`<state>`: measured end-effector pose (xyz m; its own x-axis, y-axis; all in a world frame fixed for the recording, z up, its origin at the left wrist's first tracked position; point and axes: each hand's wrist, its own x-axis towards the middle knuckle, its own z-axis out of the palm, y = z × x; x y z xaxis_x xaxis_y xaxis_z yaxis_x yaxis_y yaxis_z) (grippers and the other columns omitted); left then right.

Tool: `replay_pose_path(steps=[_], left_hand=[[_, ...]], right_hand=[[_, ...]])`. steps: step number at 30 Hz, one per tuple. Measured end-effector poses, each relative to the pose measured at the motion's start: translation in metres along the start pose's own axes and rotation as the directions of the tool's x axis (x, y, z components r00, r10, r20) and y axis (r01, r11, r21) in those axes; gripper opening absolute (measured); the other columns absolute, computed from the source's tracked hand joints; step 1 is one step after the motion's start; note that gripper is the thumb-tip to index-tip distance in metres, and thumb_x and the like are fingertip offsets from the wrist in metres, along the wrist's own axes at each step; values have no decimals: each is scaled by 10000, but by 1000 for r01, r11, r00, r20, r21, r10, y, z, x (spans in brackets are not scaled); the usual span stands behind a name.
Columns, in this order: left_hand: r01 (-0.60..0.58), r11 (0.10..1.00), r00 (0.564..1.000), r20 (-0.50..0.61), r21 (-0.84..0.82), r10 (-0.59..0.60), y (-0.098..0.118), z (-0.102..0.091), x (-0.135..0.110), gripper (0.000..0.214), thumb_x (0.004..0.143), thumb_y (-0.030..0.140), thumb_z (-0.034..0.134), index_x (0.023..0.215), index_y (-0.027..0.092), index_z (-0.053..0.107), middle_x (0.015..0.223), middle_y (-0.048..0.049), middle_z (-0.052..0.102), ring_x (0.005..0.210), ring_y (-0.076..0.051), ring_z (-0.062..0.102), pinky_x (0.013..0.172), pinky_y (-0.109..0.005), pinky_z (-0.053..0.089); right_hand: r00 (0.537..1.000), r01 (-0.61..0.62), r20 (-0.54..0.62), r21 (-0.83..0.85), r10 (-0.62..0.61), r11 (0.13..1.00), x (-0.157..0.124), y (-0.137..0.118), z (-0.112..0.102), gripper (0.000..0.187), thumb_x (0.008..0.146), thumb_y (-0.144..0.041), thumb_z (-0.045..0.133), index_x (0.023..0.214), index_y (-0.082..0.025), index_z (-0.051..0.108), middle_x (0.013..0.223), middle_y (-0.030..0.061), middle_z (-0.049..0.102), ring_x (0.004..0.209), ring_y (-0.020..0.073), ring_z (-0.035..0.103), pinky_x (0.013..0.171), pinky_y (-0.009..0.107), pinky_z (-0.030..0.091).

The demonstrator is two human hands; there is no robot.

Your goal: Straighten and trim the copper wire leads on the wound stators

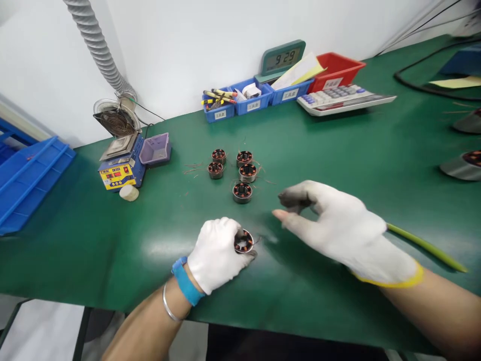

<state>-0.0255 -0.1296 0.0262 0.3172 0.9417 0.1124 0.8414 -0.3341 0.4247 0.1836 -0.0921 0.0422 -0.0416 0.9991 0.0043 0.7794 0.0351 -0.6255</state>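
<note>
My left hand point(220, 255), in a white glove, is closed on a motor stator point(243, 241), a metal ring with copper windings, near the front of the green table. A thin wire sticks out of its right side. To the right and slightly higher, my gloved right hand point(330, 220) has its fingers curved, thumb apart from the fingertips, with nothing visible between them. A bare thumb tip shows through that glove. Behind the right wrist, a long green handle point(426, 246) shows in part; its other end is hidden. Beyond my hands stand several more stators point(242, 193) with loose wires.
A blue solder-pot-like device point(121, 168) with a yellow panel, a purple tray point(156, 149) and an extraction hose point(95, 45) are at left. Blue bins point(252, 103), a red bin point(334, 75), a clock point(282, 59) and a calculator point(338, 98) line the back. Blurred metal parts point(464, 165) lie right.
</note>
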Motion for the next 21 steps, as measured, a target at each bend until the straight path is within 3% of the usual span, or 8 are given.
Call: replay_pose_path(steps=[2, 4, 7, 10, 14, 16, 18, 21], left_hand=[[72, 997, 997, -25, -32, -73, 1, 3, 0, 331, 724, 319, 793, 974, 155, 651, 905, -134, 709, 856, -355, 683, 795, -481, 542], [92, 992, 995, -38, -89, -96, 2, 6, -1, 519, 713, 329, 799, 1160, 124, 631, 1033, -170, 720, 943, -383, 689, 862, -509, 541], [100, 974, 991, -68, -202, -116, 2, 8, -2, 680, 724, 379, 798, 1322, 157, 561, 1115, -147, 721, 1016, -368, 686, 941, -508, 534], [129, 951, 970, -162, -282, -180, 0, 9, -3, 681, 695, 367, 820, 1301, 185, 569, 1067, -111, 724, 1001, -338, 690, 958, -481, 538], [90, 956, 943, -286, -279, -172, -3, 7, -5, 711, 676, 328, 819, 1318, 179, 552, 1044, -101, 717, 971, -319, 684, 935, -470, 538], [35, 970, 958, -268, -242, -102, -2, 5, -6, 737, 687, 366, 817, 1344, 175, 542, 1021, -96, 722, 942, -314, 682, 906, -461, 537], [-38, 979, 972, -237, -199, -11, 1, 3, -8, 727, 715, 429, 808, 1346, 176, 553, 992, -97, 729, 914, -313, 682, 873, -445, 533], [-115, 982, 976, -203, -151, 83, 4, 1, -9, 665, 772, 463, 768, 1340, 180, 569, 970, -102, 737, 891, -308, 684, 849, -428, 521]], right_hand=[[980, -3, 200, -95, 22, 995, -7, -9, 0, 311, 693, -501, 747, 880, -269, 660, 827, 44, 729, 768, 277, 675, 641, 363, 467], [915, 106, 401, -133, -44, 985, -13, -17, 7, 238, 784, -496, 663, 780, -261, 623, 771, 29, 702, 699, 240, 636, 572, 321, 375], [863, 209, 478, -40, -165, 977, -11, -17, 19, 290, 935, -393, 441, 723, -241, 569, 736, 10, 673, 655, 185, 594, 569, 293, 345], [883, 55, 449, 192, -138, 980, 3, -3, 19, 357, 914, -474, 471, 662, -229, 530, 614, 3, 622, 559, 164, 557, 549, 287, 395], [981, -69, 193, 417, -14, 906, 16, 9, 5, 423, 888, -613, 455, 698, -239, 509, 634, 55, 626, 552, 198, 580, 546, 337, 475], [992, 96, 41, 371, -119, 924, 11, 6, 3, 347, 890, -543, 483, 908, -221, 609, 921, 118, 718, 826, 267, 676, 765, 414, 548], [928, 362, -11, 261, -372, 895, 1, -1, 5, 356, 876, -450, 536, 1128, -219, 635, 1206, 133, 697, 1126, 312, 638, 1055, 517, 448], [818, 527, 180, 149, -547, 837, -7, -4, 8, 250, 926, -366, 467, 946, -236, 679, 1041, 83, 746, 1111, 295, 657, 1151, 545, 347]])
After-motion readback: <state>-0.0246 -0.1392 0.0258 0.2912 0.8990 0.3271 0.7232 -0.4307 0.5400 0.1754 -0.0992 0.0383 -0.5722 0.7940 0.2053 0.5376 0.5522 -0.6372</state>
